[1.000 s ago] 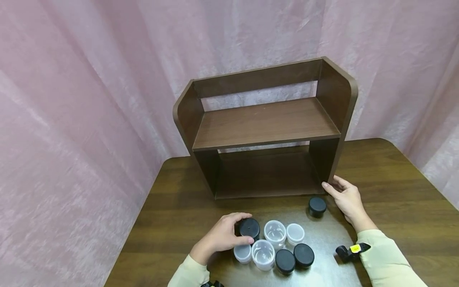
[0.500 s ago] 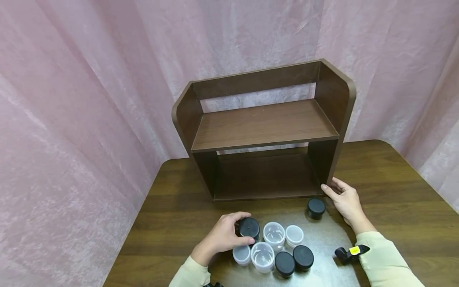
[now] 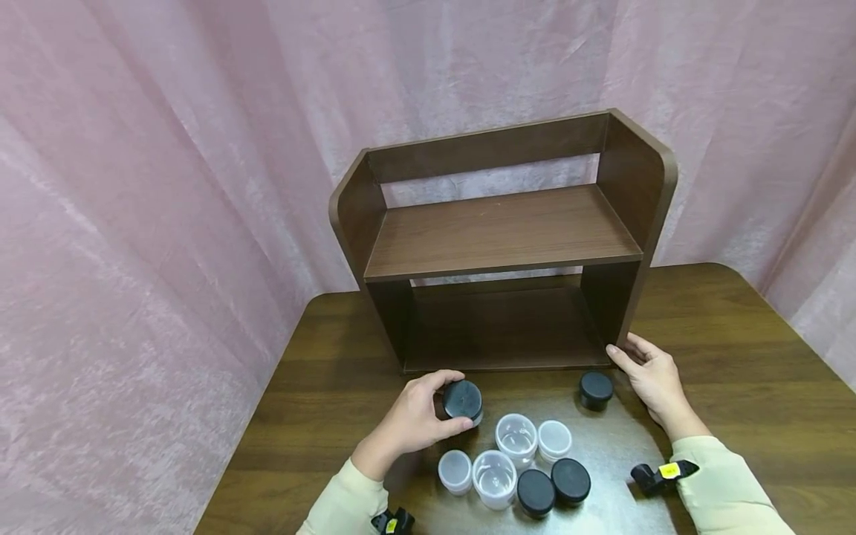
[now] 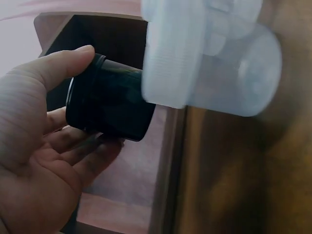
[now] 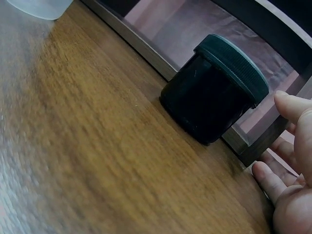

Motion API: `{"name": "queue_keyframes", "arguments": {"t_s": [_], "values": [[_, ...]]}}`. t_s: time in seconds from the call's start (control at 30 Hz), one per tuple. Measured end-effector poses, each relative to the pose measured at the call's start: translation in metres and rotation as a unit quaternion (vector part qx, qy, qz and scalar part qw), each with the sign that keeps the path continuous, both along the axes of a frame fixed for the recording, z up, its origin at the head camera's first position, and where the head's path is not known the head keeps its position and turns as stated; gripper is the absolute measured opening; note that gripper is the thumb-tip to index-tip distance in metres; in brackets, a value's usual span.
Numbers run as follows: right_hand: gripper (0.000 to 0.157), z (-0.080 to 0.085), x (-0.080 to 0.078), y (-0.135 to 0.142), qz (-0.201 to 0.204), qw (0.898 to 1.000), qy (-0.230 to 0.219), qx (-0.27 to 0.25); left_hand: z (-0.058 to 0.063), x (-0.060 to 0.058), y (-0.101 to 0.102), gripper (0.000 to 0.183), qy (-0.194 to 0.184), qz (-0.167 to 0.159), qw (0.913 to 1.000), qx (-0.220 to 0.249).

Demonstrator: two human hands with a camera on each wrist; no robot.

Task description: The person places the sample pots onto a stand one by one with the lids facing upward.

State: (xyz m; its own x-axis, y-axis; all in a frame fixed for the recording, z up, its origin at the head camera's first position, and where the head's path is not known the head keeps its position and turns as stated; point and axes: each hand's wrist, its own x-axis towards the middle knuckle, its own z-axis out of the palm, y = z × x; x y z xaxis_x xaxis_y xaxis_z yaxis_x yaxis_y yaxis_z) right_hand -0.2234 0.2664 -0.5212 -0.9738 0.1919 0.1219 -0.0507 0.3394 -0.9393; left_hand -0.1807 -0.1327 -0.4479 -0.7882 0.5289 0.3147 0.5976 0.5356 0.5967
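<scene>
Moved since the earlier frame, towards the brown shelf: one raised black jar, pinched by your left hand. Nearest, on the table, stood two other black jars, then four clear jars. Farther: a lone black jar near your right hand, which gripped the shelf's lower corner.

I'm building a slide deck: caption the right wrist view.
Black jar on the wooden tabletop, beside the right hand at the shelf's corner.

Held jar partly hidden, left sleeve cropped
</scene>
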Motion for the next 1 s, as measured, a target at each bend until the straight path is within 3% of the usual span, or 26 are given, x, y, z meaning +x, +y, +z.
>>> {"name": "queue_keyframes", "arguments": {"t_s": [0.23, 0.4, 0.87, 1.0], "values": [[0.062, -0.001, -0.001, -0.001, -0.007, 1.000, 0.017, 0.003, 0.030, -0.007, 0.009, 0.062, 0.079, -0.027, 0.9964, 0.019], [0.064, -0.001, -0.001, -0.001, -0.002, 1.000, 0.012, 0.003, 0.059, -0.013, 0.019, 0.064, 0.105, -0.054, 0.9925, 0.030], [0.072, 0.002, 0.001, 0.005, 0.016, 1.000, -0.004, 0.012, 0.163, -0.036, 0.078, 0.057, 0.110, -0.144, 0.9816, 0.061], [0.073, 0.002, 0.001, 0.004, 0.023, 0.999, -0.006, 0.021, 0.185, -0.048, 0.094, 0.053, 0.079, -0.156, 0.9818, 0.075]]}}
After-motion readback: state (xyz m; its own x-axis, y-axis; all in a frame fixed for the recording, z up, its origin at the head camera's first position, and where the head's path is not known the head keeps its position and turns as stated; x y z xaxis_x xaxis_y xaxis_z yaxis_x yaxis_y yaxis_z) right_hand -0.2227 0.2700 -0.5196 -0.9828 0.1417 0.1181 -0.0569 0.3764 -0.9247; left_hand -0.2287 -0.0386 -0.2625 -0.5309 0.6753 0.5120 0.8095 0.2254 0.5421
